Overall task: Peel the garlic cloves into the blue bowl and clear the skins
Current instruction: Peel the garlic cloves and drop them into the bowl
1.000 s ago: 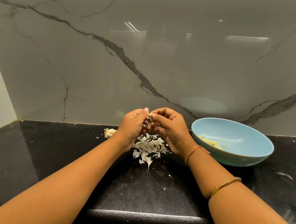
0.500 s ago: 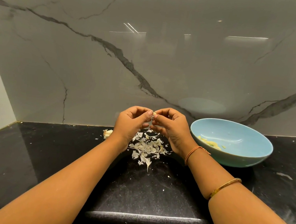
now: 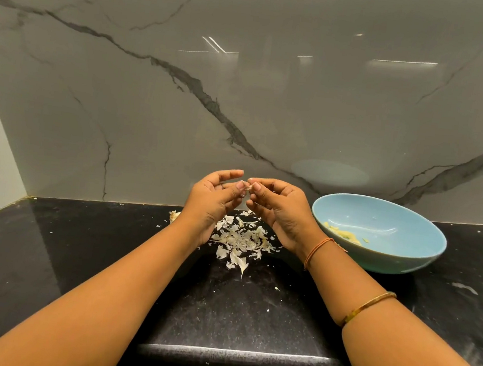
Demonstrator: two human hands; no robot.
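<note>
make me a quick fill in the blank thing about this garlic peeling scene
1. The left hand and right hand pinch one garlic clove between their fingers, off the ____ counter.
2. The blue bowl stands to the ____ of the skins.
3. The peeled garlic lies inside the ____.

Missing words: black; right; bowl
</note>
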